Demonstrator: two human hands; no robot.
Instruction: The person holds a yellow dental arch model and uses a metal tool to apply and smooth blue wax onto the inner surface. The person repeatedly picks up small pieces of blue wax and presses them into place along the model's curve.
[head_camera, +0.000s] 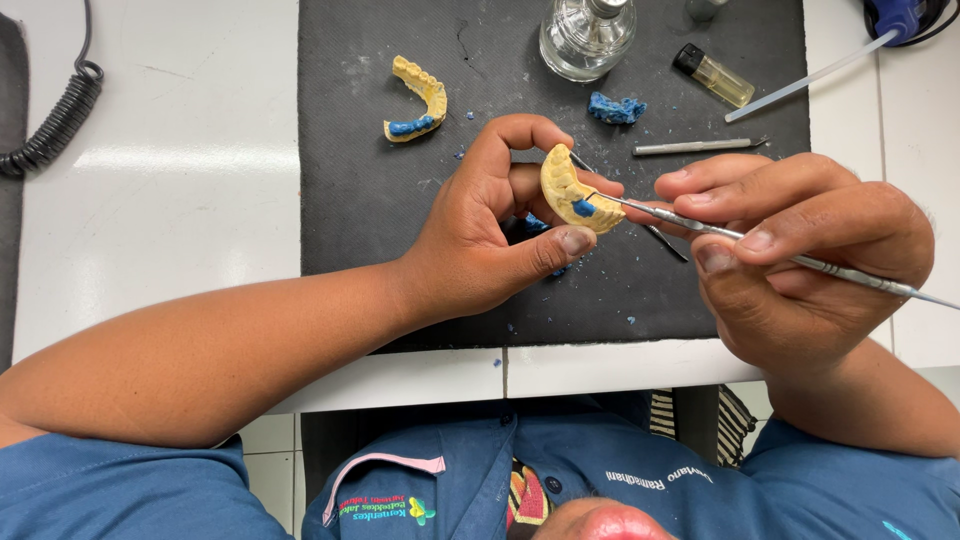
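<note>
My left hand (490, 235) grips a yellow plaster dental cast (566, 183) with a patch of blue wax on it, held above a black mat (360, 190). My right hand (800, 255) holds a thin metal carving instrument (700, 228) like a pen, its tip touching the blue wax on the cast. A second yellow dental cast (420, 97), also with blue wax at one end, lies on the mat at the upper left.
On the mat's far side stand a glass bottle (585, 38), a lump of blue wax (615, 108), a small lighter (712, 76) and another metal tool (695, 147). A white tube (805, 80) lies at right; a coiled black cable (55, 115) at far left. Blue wax crumbs dot the mat.
</note>
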